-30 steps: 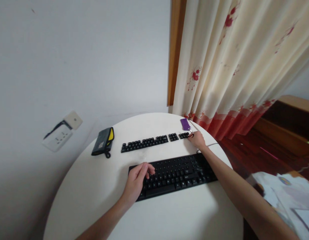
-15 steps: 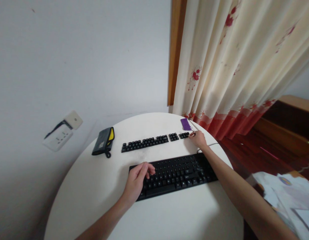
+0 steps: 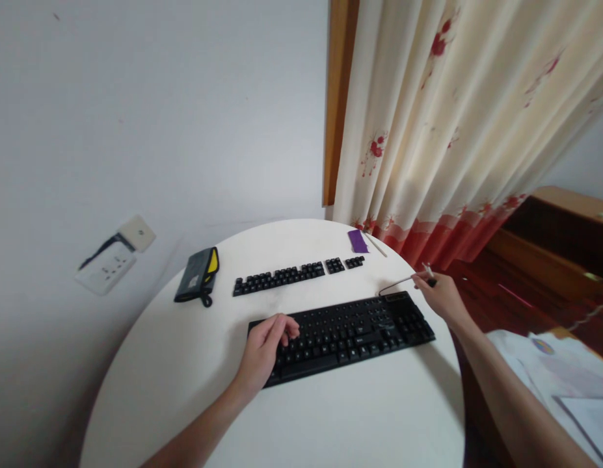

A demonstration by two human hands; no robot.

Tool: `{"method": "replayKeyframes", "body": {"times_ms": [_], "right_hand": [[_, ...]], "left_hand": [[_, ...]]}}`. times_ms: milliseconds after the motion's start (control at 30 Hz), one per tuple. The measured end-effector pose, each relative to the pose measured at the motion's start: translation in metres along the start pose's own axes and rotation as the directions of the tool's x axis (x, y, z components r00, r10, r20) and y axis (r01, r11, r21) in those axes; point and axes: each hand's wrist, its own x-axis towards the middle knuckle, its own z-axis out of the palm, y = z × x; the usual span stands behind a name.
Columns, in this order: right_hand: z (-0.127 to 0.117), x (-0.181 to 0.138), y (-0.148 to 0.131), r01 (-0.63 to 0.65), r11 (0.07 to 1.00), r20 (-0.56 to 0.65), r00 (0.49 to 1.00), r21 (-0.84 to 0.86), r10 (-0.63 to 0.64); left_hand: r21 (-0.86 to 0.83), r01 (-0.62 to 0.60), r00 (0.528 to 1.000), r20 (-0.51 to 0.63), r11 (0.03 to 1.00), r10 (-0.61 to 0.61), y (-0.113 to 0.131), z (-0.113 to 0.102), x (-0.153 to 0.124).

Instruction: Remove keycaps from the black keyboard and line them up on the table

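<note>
The black keyboard (image 3: 345, 341) lies across the white round table, with keycaps missing along its far side and at its right end. My left hand (image 3: 267, 344) rests over the keyboard's left end, its fingers curled in and thumb against them, nothing visible in them. Beyond the right end, my right hand (image 3: 440, 292) is raised near the table's edge and pinches a small pale pronged tool (image 3: 428, 268) with a dark part; its exact kind is unclear. Removed black keycaps (image 3: 281, 277) stand in a row behind the keyboard, with smaller groups (image 3: 335, 265) to the right.
A grey pouch with yellow lining (image 3: 198, 274) lies at the back left. A purple cloth (image 3: 358, 241) and a thin pale stick (image 3: 376, 245) lie at the back right. The keyboard cable (image 3: 396, 283) runs towards my right hand. Papers (image 3: 549, 364) are beyond the table at right.
My right hand has moved right and towards me, away from the rightmost keycap group, with the pale tool in it. My left hand stays at the keyboard; the view shifted slightly.
</note>
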Motion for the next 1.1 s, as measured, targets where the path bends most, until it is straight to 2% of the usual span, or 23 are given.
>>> {"method": "replayKeyframes", "body": {"times_ms": [100,167,300,433,733,1100], "right_hand": [[-0.003,-0.028,0.021,-0.022,0.996,0.040,0.999,-0.081,0.025],[-0.002,-0.044,0.025,-0.046,0.985,0.069,0.996,-0.165,0.058],[0.002,-0.065,0.012,-0.126,0.927,0.130,0.975,-0.355,0.182],[0.005,-0.074,-0.008,-0.197,0.835,0.104,0.952,-0.513,0.289],[0.010,-0.084,-0.023,-0.127,0.761,0.054,0.977,-0.636,0.208],[0.016,-0.086,-0.019,-0.091,0.743,0.030,0.989,-0.663,0.148]], "left_hand": [[-0.002,0.007,1.000,-0.003,1.000,-0.007,-0.001,0.001,0.000],[-0.005,0.012,1.000,-0.002,1.000,-0.012,-0.002,0.001,0.000],[-0.013,0.014,1.000,-0.001,1.000,-0.014,-0.003,0.003,-0.001],[-0.017,0.022,1.000,-0.013,1.000,-0.022,-0.002,0.004,-0.002],[-0.017,0.033,0.999,-0.029,0.999,-0.033,0.003,0.005,-0.002],[-0.008,0.040,0.998,0.047,0.999,-0.039,-0.007,0.006,-0.002]]}}
